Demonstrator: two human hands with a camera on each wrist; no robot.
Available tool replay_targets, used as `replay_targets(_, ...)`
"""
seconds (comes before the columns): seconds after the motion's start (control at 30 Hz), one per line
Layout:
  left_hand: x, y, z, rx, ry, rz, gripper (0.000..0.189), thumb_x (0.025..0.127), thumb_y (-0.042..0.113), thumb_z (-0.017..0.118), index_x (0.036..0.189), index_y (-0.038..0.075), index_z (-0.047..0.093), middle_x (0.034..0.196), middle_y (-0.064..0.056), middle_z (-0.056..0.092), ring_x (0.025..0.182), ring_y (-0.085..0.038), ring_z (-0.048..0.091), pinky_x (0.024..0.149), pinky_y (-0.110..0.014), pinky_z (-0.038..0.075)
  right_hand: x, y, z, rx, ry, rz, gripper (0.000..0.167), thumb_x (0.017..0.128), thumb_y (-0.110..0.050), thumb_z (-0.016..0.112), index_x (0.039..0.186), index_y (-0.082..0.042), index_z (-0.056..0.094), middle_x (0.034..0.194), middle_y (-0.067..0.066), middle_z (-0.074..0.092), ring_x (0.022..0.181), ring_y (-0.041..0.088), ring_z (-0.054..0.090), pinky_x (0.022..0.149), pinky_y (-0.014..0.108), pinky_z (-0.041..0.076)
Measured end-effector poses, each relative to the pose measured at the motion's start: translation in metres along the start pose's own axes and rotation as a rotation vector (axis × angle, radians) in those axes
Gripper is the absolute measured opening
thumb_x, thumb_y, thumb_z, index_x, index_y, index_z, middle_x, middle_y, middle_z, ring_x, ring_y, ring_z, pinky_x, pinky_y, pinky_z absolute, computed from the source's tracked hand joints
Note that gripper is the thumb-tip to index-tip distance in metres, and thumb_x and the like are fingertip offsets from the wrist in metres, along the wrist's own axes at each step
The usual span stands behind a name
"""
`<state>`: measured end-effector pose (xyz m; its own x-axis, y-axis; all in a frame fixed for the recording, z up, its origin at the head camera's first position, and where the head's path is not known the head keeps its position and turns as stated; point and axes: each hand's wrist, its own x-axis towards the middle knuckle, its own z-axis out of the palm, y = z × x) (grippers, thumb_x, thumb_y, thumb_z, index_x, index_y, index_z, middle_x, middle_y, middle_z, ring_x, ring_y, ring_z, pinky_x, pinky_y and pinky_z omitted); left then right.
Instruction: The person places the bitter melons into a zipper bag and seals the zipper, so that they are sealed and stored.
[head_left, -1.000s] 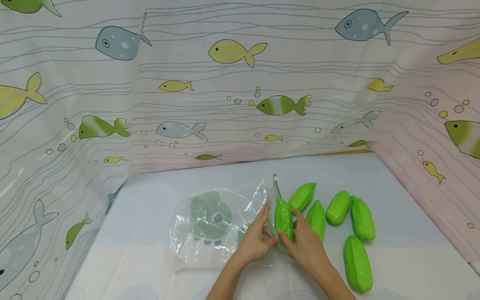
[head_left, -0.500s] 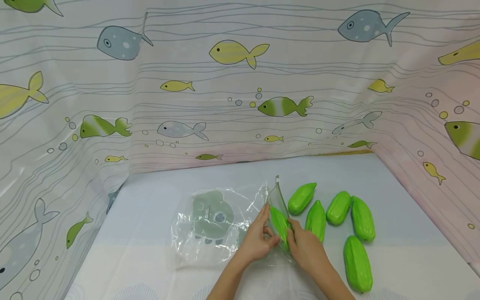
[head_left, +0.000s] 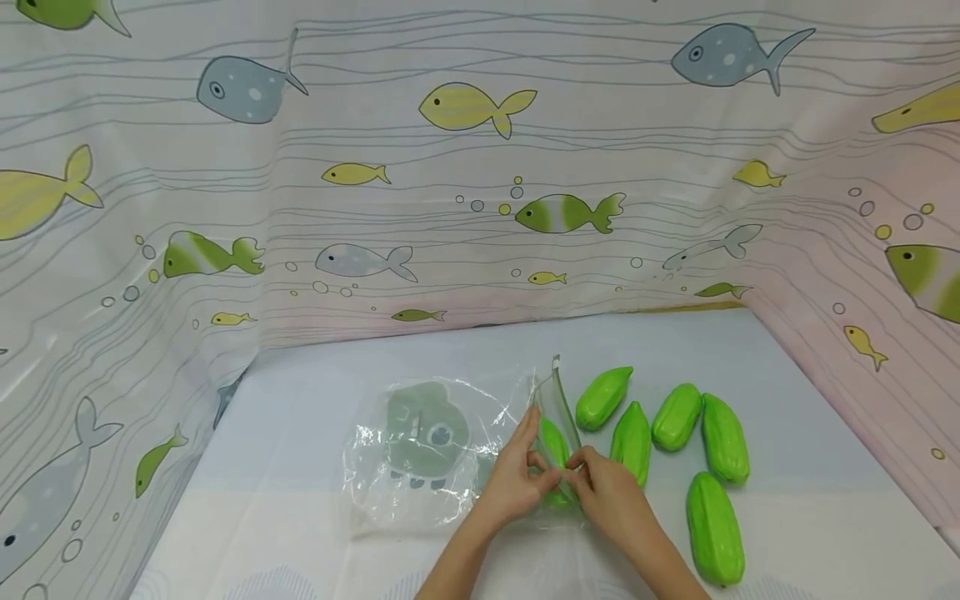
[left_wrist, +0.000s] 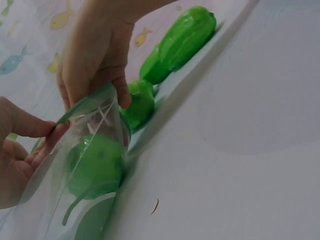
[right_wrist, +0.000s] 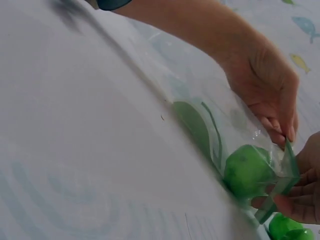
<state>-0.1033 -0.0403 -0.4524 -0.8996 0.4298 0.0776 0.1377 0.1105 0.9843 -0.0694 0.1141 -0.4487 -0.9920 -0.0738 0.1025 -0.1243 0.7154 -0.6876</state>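
A clear zip bag (head_left: 427, 433) with a green cartoon print lies on the table, its mouth toward the right. My left hand (head_left: 517, 479) pinches one side of the mouth between thumb and fingers, seen closely in the left wrist view. At the opposite side, my right hand (head_left: 611, 492) pinches the green-edged rim. One bright green, ribbed, oblong fruit (left_wrist: 97, 165) sits inside the bag just behind the opening; its rounded end shows through the plastic in both wrist views. Right beyond my right hand lies another such green fruit (head_left: 632, 442).
More of these green fruits lie to the right: one at the back (head_left: 604, 398), a touching pair (head_left: 726, 437), and one nearer the front (head_left: 716, 529). A fish-print curtain (head_left: 480, 192) walls the white-covered table (head_left: 285, 467) at the back and sides.
My right hand has put the green fruit through the bag's mouth, let it go, and now grips the rim. The left hand keeps its hold on the bag.
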Motion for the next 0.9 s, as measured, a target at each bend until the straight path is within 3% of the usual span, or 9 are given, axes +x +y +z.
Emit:
replay_targets(0.17,-0.0001,0.0011,0.0005,-0.004,0.004,-0.004,0.090,0.078,-0.019,0.062,0.152,-0.002,0.013,0.159,-0.018,0.005,0.072,-0.010,0.060,0.063,-0.024,0.058,-0.0002,0.0004,0.0010,-0.017,-0.019,-0.007,0.004,0.089,-0.007,0.066,0.093,-0.008,0.066,0.073,-0.004,0.064,0.063,0.009,0.056,0.054,0.025,0.047)
replay_targets(0.3,0.0000,0.0019,0.0020,-0.012,-0.002,-0.013,0.091,0.079,-0.018,0.063,0.152,0.000,0.013,0.160,-0.017,0.005,0.072,-0.009,0.059,0.064,-0.024,0.057,-0.0014,0.0011,-0.0003,-0.025,-0.036,-0.035,0.011,0.088,-0.001,0.066,0.095,-0.009,0.068,0.086,0.001,0.070,0.074,0.015,0.064,0.062,0.030,0.053)
replay_targets(0.5,0.0007,-0.0014,0.0031,0.002,-0.015,-0.013,0.091,0.078,-0.017,0.064,0.152,-0.001,0.013,0.159,-0.019,0.006,0.071,-0.005,0.058,0.063,-0.024,0.057,-0.0027,0.0033,-0.0006,-0.006,-0.075,-0.055,0.029,0.087,0.006,0.062,0.114,-0.006,0.064,0.104,0.005,0.068,0.084,0.018,0.065,0.070,0.032,0.054)
replay_targets(0.7,0.0012,-0.0025,0.0031,0.006,-0.018,-0.005,0.091,0.078,-0.017,0.064,0.152,-0.002,0.014,0.159,-0.018,0.007,0.072,-0.007,0.059,0.063,-0.024,0.057,-0.0041,0.0082,0.0007,-0.023,-0.107,-0.136,0.022,0.088,0.005,0.060,0.107,-0.004,0.065,0.096,0.010,0.070,0.086,0.026,0.067,0.072,0.040,0.056)
replay_targets(0.9,0.0018,-0.0066,0.0031,0.021,-0.021,-0.013,0.091,0.078,-0.016,0.064,0.152,-0.002,0.013,0.159,-0.019,0.007,0.072,-0.006,0.058,0.065,-0.022,0.056,-0.0047,0.0084,0.0007,0.028,-0.139,-0.077,0.033,0.093,0.003,0.055,0.125,-0.003,0.060,0.120,0.014,0.064,0.111,0.034,0.060,0.092,0.050,0.049)
